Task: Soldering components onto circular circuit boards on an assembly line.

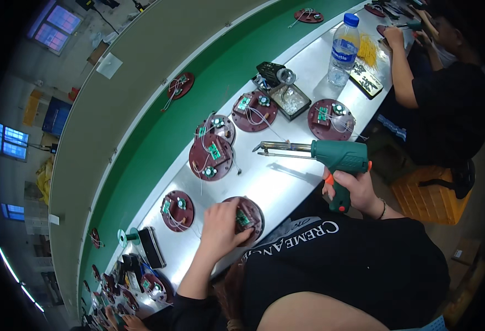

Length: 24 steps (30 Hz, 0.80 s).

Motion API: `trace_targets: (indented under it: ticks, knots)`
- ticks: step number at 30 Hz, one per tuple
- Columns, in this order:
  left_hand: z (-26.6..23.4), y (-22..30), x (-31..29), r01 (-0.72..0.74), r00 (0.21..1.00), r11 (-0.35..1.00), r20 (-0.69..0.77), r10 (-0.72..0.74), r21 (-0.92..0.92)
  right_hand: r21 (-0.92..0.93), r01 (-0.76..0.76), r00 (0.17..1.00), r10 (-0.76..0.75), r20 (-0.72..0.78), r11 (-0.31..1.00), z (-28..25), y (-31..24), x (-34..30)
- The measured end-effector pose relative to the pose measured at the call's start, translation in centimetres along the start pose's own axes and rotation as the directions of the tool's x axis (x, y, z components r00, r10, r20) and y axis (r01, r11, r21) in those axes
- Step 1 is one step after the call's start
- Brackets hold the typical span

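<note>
My right hand [358, 188] is wrapped round the handle of a green soldering gun [339, 156] with an orange trigger. Its long metal tip points left, above the bench and apart from any part. With fingers on the far side and thumb on the near side, my left hand [220, 227] grips a round maroon base [258, 213] at the bench's near edge. A small green circuit board [244, 218] sits on that base, partly hidden by my fingers. Beside my left hand lies another maroon base [172, 225] with white wires.
More wired maroon bases [206, 160] lie along the metal bench [278, 182]. Behind them runs a green conveyor belt [138, 179]. Toward the back right stand a black parts tray [290, 101] and a water bottle [343, 52]. A co-worker [446, 88] sits at the right, near a yellow crate [427, 193].
</note>
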<state>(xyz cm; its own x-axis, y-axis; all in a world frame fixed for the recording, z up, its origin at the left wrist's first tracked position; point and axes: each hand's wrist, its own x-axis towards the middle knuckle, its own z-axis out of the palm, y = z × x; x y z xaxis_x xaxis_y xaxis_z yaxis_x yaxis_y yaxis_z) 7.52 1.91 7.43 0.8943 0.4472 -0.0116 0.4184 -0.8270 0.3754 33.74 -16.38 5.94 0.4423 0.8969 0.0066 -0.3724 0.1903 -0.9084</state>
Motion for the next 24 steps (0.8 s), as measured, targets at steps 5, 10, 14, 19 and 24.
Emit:
trace_targets:
  ticks: [5, 10, 14, 19, 24]
  knots:
    - [-7.6, -10.3, 6.9, 0.249, 0.922, 0.963, -0.330, -0.202, 0.106, 0.022, 0.016, 0.997, -0.014, -0.075, 1.000, 0.5, -1.0, 2.3]
    - [-11.4, -22.0, 12.6, 0.531, 0.776, 0.623, -0.034, -0.630, 0.575, -0.068, -0.059, 0.997, 0.055, -0.052, 0.996, 0.7, -1.1, 3.8]
    - [-10.6, -28.2, 20.8, 0.383, 0.887, 0.672, -0.048, -0.460, 0.633, 0.111, 0.051, 0.992, -0.038, -0.117, 0.993, -0.1, 0.4, 4.2]
    - [-9.0, -27.7, 34.4, 0.142, 0.967, 0.873, -0.253, -0.022, 0.467, 0.097, 0.044, 0.994, -0.033, -0.107, 0.994, 0.0, 0.9, 5.7]
    - [-7.5, -26.7, 40.8, 0.259, 0.959, 0.838, -0.023, -0.283, 0.480, -0.043, -0.022, 1.000, 0.022, 0.012, 0.999, -1.1, 1.2, 6.7]
